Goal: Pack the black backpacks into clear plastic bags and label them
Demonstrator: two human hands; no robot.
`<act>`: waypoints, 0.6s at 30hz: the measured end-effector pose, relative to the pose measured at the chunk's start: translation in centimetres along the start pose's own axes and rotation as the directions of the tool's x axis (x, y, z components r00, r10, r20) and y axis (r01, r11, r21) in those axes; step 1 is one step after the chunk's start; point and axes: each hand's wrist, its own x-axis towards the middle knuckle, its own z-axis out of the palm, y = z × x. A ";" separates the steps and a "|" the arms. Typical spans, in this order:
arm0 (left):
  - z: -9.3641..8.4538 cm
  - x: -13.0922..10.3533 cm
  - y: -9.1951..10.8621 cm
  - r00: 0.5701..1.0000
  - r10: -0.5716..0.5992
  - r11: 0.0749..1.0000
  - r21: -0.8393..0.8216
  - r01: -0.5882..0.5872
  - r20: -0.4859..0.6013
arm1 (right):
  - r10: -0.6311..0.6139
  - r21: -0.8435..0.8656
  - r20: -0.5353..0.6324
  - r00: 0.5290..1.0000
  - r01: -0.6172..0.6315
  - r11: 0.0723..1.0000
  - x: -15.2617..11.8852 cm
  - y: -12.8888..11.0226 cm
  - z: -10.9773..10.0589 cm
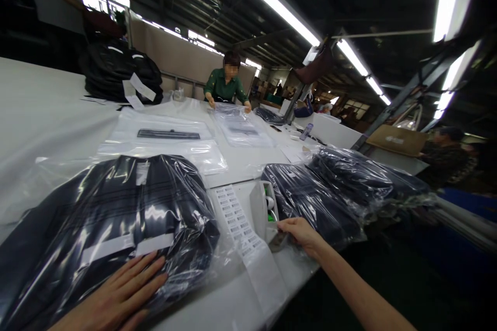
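Note:
A dark jacket [155, 191] in a clear plastic bag lies at the front left, with white paper strips showing through the film. My left hand [132, 284] rests flat on its lower part, fingers stretched out. My right hand [303, 232] has its fingers pinched together at the near end of a white box [256, 207] that holds green and white items. What the fingertips hold, if anything, is too small to tell. Between the box and the jacket runs a sheet of barcode labels [236, 217], its blank backing hanging toward the table's front edge.
More bagged dark garments [310, 201] are piled at the right edge. Flat clear bags [166, 129] lie on the white table [39, 103]. A dark stack [120, 72] stands at the back left. Across the table, a person in green [225, 85] handles a clear bag. A bottle [306, 131] stands farther right.

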 end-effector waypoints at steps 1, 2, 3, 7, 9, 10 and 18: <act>0.1 -0.1 0.0 1.000 -0.001 1.000 0.012 0.001 -0.002 | 0.011 0.021 -0.006 1.000 -0.011 1.000 -0.1 -0.1 0.1; 0.2 -0.1 0.0 1.000 -0.002 1.000 0.025 0.002 -0.004 | 0.014 0.041 -0.013 1.000 -0.013 0.999 -0.2 -0.1 0.2; 0.2 -0.2 0.1 1.000 -0.002 0.999 0.037 0.002 -0.004 | 0.010 0.060 -0.021 1.000 -0.008 0.998 -0.5 -0.2 0.3; 0.1 -0.2 0.3 1.000 0.002 0.998 0.059 -0.003 0.018 | -0.065 0.101 -0.091 0.994 0.074 0.992 -2.5 -0.5 -0.2; -0.2 -0.1 0.2 0.999 0.002 0.997 0.073 -0.004 0.036 | -0.098 0.072 -0.144 0.985 0.109 0.991 -3.7 -0.2 -0.6; -0.5 0.1 0.1 0.999 0.017 0.996 0.084 -0.021 0.050 | -0.107 0.052 -0.164 0.981 0.117 0.992 -4.3 0.1 -0.7; -3.9 1.7 0.2 0.955 0.108 0.993 0.024 -0.119 0.277 | 0.058 0.248 -0.140 0.988 -0.022 0.969 -5.9 3.8 2.0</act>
